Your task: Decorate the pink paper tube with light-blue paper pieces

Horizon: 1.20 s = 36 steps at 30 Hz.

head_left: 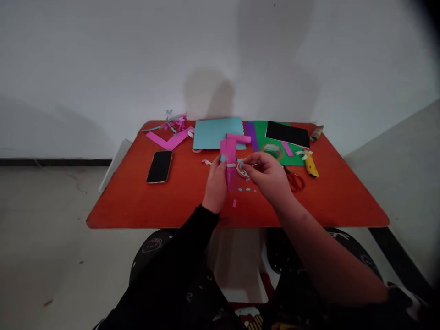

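Note:
My left hand is closed around a folded pink paper piece with a pale band across its middle. A small light-blue spot shows at my left thumb; whether it is paper or a nail I cannot tell. Just to the right, my right hand has thumb and forefinger pinched together over a white ring. Something small and light blue shows at those fingertips, too small to make out. Tiny light-blue paper bits and a pink scrap lie on the table just below the hands.
The orange table bears a phone, a light-blue sheet, a pink roll, green paper, a black rectangle, clear tape, red-handled scissors, a yellow roll and paper shreds.

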### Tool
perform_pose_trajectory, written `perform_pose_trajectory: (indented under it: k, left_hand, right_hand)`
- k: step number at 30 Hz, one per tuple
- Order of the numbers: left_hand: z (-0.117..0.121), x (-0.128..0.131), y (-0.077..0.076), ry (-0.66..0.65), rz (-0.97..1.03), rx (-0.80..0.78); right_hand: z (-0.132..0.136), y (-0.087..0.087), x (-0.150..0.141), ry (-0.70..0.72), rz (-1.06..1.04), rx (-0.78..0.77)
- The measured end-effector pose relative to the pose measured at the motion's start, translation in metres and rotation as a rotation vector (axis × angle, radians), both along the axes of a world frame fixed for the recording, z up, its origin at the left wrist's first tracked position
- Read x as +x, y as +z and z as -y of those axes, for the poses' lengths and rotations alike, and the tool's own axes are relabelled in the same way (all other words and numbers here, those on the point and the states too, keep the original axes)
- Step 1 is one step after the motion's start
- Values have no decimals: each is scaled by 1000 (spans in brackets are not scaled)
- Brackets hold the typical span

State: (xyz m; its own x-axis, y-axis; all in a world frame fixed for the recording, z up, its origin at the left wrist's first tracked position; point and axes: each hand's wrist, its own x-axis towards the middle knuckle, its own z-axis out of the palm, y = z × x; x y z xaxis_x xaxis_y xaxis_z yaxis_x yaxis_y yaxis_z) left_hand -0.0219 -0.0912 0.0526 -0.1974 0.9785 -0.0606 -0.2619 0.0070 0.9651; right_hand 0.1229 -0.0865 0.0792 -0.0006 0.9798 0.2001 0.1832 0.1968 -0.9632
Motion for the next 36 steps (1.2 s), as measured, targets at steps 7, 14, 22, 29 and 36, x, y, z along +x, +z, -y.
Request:
perform_pose_trajectory:
  k: [7,14,22,29,36]
  left_hand:
    - [4,22,-9,-48,-243,101]
    - [6,23,-18,-64,-356,187]
    - [8,26,-18,-52,-339,194]
    - [9,25,-16,-44,-329,219]
    - [8,27,-21,4,-352,233]
  right_hand:
    - [0,1,7,-6,58,74]
    - [-2,-1,10,-1,50,85]
    - [-3,-9,8,-25,101,125]
    - [-2,-9,5,-18,92,124]
    - [-1,-8,3,9,11,90]
